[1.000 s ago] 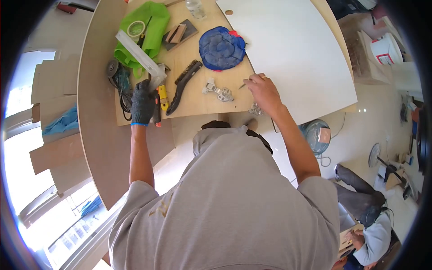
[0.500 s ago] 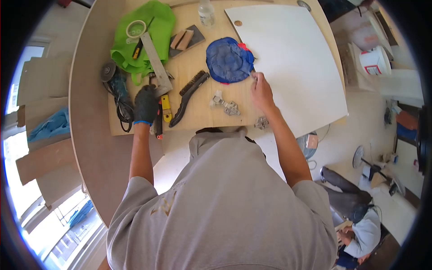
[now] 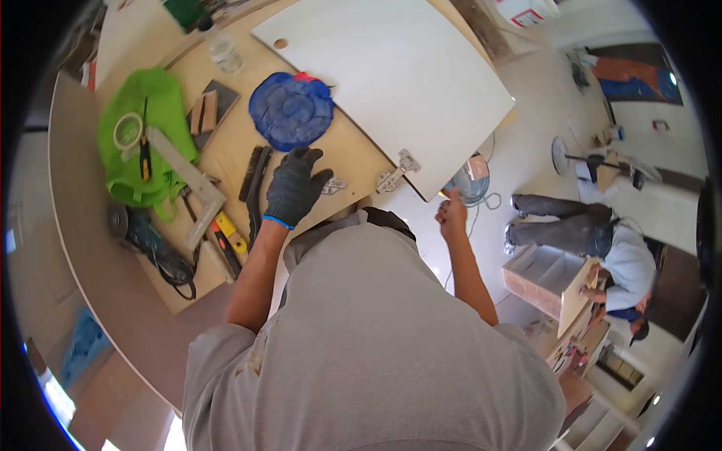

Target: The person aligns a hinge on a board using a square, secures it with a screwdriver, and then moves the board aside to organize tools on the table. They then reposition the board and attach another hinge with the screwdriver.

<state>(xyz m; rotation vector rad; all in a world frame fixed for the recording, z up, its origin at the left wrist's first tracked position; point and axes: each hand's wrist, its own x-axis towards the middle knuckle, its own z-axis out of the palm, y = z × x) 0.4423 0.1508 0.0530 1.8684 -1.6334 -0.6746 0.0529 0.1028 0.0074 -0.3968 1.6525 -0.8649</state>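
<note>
My left hand (image 3: pixel 295 186), in a dark glove with a blue cuff, is over the bench's near edge with its fingers apart. Partly behind it lies a metal hinge (image 3: pixel 335 186), and a brush (image 3: pixel 256 180) is just left of it. My bare right hand (image 3: pixel 453 216) is closed beside the corner of the white board (image 3: pixel 398 83); whatever its fingers hold is too small to make out. Another hinge (image 3: pixel 398 171) sits at the board's near edge. Beyond my left hand lies a blue bag-like bundle (image 3: pixel 292 111) with a red part.
At the left are a green bag (image 3: pixel 143 120), a tape roll (image 3: pixel 128 131), a metal square (image 3: pixel 203 184), a yellow level (image 3: pixel 230 231) and an angle grinder (image 3: pixel 150 240). A bottle (image 3: pixel 224 54) stands farther back. At the right, a person (image 3: pixel 628 263) works by a wooden box (image 3: pixel 538 278).
The view has turned and shifted right. My left hand has left the square and is now near the hinge. My right hand has moved from beside the blue bundle to the board's near corner.
</note>
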